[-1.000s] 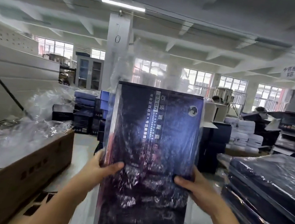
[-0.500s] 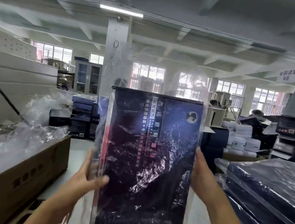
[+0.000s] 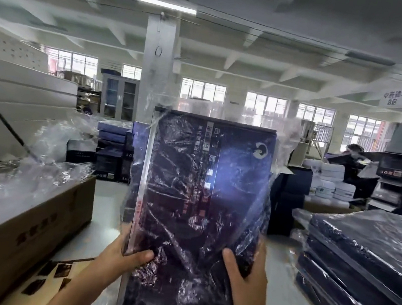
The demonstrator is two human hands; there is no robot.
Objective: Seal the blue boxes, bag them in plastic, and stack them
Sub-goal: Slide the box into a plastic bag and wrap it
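Dead centre, upright: box (image 3: 204, 191) inside bag (image 3: 282, 143), gripped low by left hand (image 3: 123, 255) and right hand (image 3: 248, 278), thumbs curled over front. Seemingly bagged; yet to go onto stack (image 3: 366, 253) at right.

A ceiling light (image 3: 166, 5) glows above the pillar (image 3: 156, 68).

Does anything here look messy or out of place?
Nothing looks damaged. The bag around the box, gripped by the left hand and right hand, is crinkled, with slack film standing above the box top. Loose plastic is heaped on the carton at left.
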